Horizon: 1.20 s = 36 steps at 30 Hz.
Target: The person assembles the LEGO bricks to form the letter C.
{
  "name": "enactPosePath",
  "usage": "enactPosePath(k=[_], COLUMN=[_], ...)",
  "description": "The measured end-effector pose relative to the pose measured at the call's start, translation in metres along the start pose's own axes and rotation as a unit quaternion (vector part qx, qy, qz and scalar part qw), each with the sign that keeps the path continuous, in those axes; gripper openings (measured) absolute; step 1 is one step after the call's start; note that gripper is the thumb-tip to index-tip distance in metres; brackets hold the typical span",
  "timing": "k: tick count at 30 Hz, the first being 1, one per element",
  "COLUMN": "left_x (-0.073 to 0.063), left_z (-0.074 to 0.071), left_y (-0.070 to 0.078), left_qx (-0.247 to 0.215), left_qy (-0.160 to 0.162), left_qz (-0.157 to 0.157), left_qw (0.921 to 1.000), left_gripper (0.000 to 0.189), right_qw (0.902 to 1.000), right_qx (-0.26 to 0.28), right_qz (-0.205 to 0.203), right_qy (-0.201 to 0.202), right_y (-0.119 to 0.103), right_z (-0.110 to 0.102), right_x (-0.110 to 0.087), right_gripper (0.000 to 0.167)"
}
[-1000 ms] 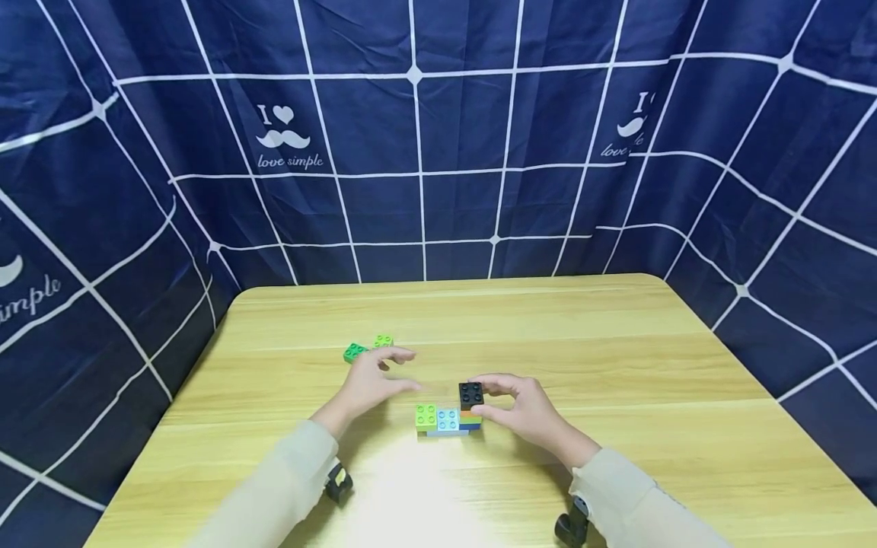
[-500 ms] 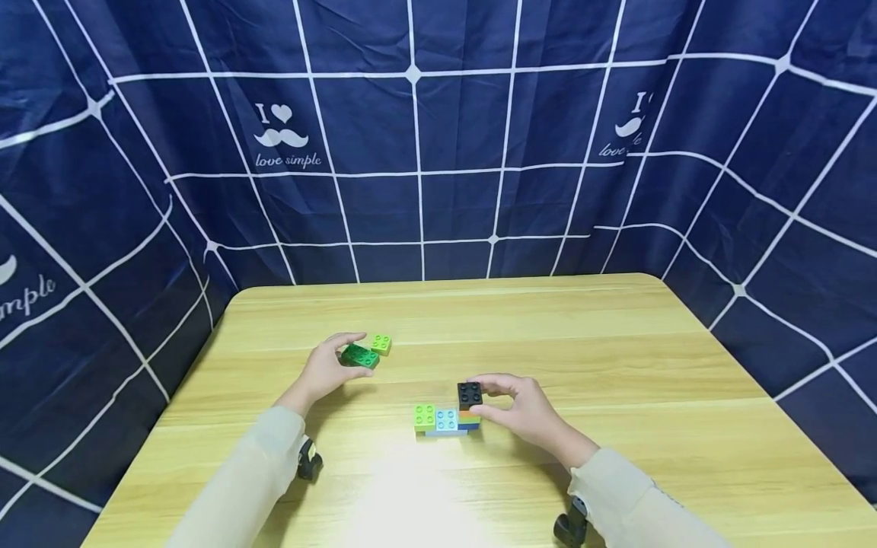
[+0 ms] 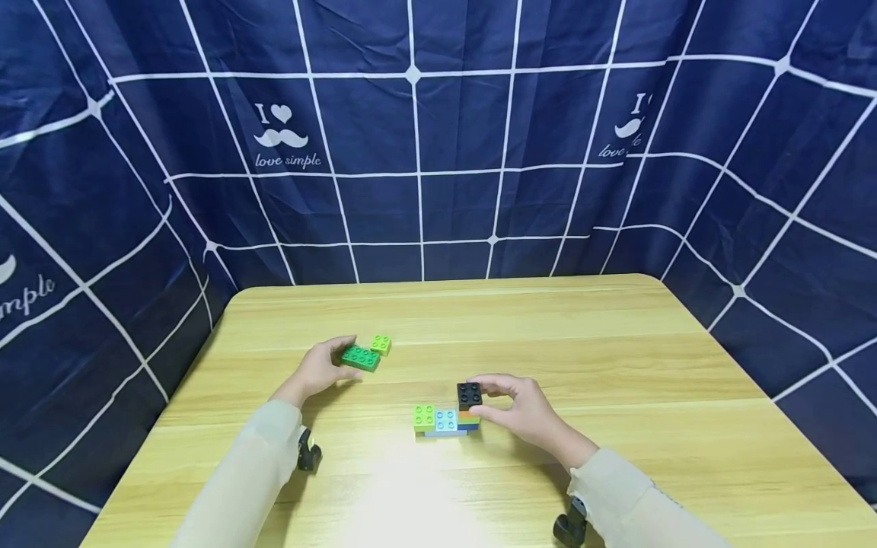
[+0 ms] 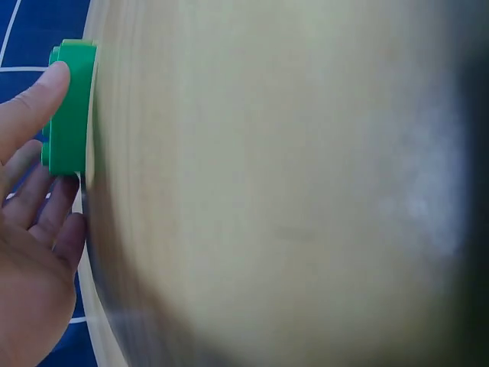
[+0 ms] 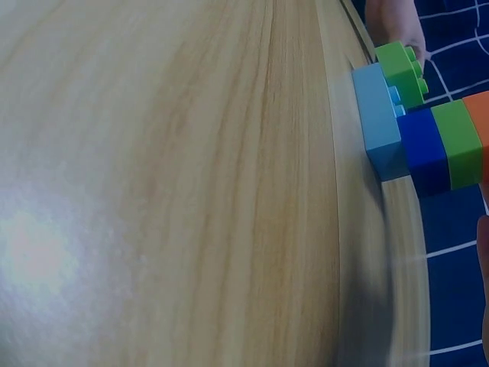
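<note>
Green eight-stud brick (image 3: 361, 358) seemed at its grasping step, left fingers (image 3: 340, 343) curled round it, right fingers (image 3: 499, 379) pinching the black brick (image 3: 469, 394); a level lift looked due

Extended forward on both forearms (image 3: 236, 472) in pale beige cloth sleeves (image 3: 640, 498), well apart, with fingers (image 3: 342, 342) curved opposite thumb (image 3: 346, 374) on the bare left hand (image 3: 318, 371), farther forward, gripping thumb-to-fingers with the bare right hand (image 3: 524, 409).

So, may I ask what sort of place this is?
Perhaps a makeshift recording booth: navy grid-patterned curtains rise behind and beside the wood-grain table, with two black wrist-worn cameras also in view.
</note>
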<state>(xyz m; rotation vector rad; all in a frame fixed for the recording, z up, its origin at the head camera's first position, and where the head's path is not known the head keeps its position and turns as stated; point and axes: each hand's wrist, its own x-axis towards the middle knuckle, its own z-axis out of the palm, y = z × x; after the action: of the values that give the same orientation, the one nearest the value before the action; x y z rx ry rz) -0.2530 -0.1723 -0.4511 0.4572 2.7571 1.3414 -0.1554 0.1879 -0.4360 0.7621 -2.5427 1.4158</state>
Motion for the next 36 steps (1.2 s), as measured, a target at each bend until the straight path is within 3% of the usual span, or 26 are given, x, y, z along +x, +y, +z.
enactPosePath(k=[13,18,27,36], left_x=[-0.004,-0.006,-0.010,-0.013], left_z=[0.009,0.014,0.015,0.023], left_y=[-0.001,0.002,0.008,0.029], left_qx=[0.030,0.030,-0.014,-0.066], left_qy=[0.036,0.045,0.054,0.071], left_qz=[-0.017,-0.009,0.005,0.051], left_qw=[0.9988,0.9985,0.9984,0.9940], left_gripper=[0.058,0.051,0.043,0.040], right_qw=[1.0000,1.0000,0.9999,1.0000], right_qx=[-0.005,-0.006,-0.002,0.003], right_qz=[-0.003,-0.003,-0.010,-0.009], right_qy=[-0.001,0.000,-0.005,-0.001], right_y=[0.002,0.004,0.004,0.004], right_z=[-0.001,-0.002,-0.002,-0.002], right_x=[-0.002,-0.002,-0.004,-0.005], right_gripper=[0.041,0.041,0.041,0.041])
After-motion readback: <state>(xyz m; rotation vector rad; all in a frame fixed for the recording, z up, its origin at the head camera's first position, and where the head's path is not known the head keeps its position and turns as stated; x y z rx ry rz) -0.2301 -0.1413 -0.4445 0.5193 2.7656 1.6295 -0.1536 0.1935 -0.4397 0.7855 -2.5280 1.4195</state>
